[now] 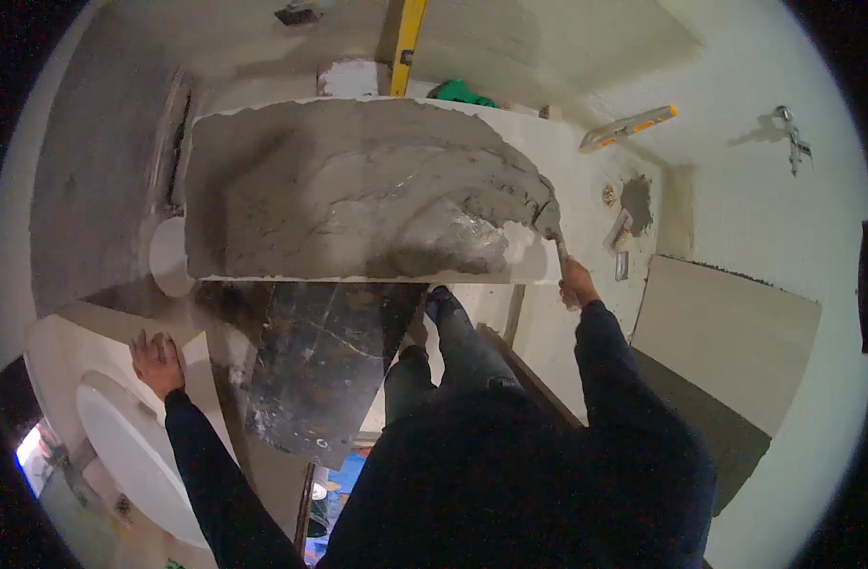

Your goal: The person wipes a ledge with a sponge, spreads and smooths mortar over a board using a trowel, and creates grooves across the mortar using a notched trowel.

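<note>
A large pale tile (358, 281) lies in front of me, most of its face spread with wet grey mortar (358, 180). My right hand (575, 283) is closed round the handle of a trowel (561, 248) at the tile's right end. The trowel's far end is smeared with mortar, so its blade shape cannot be made out. At the lower left, my left hand (158, 364) lies with fingers spread on a pale ledge (203, 365), beside a white oval fixture (121, 446). Nothing is held in it.
A yellow spirit level (407, 47) stands beyond the tile. A grey and orange tool (628, 129) is near the right wall, which carries a metal valve (793, 140). A dark stained board (315, 370) lies beside my legs. Wall tiles (728, 332) are at the right.
</note>
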Tool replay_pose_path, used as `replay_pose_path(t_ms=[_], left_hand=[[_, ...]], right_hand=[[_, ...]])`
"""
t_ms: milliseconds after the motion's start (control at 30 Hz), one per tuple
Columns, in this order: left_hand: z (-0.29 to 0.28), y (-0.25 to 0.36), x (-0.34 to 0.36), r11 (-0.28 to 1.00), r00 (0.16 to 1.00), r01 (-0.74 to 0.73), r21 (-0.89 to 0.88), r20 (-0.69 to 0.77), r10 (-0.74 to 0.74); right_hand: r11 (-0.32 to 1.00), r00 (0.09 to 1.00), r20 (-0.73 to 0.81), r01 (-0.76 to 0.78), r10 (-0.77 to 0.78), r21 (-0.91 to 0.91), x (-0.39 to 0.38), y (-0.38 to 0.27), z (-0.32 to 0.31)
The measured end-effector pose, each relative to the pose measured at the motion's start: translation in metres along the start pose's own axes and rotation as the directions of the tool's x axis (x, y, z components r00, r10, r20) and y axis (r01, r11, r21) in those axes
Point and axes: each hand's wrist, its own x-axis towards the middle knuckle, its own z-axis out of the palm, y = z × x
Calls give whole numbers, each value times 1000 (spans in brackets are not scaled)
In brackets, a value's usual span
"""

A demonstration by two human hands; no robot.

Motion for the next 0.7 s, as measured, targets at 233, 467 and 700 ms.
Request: replay_pose_path(t_ms=[233,467,700], left_hand=[[9,6,10,998,996,16,68,85,-21],[4,-6,-2,996,1000,9,90,24,-11],[20,-5,1,999,999,35,1,24,-35]], right_hand=[[996,970,237,-67,53,51,8,-28,26],[950,855,519,144,21,-277,1,-39,72],[355,776,478,619,-410,-700,-17,16,45]])
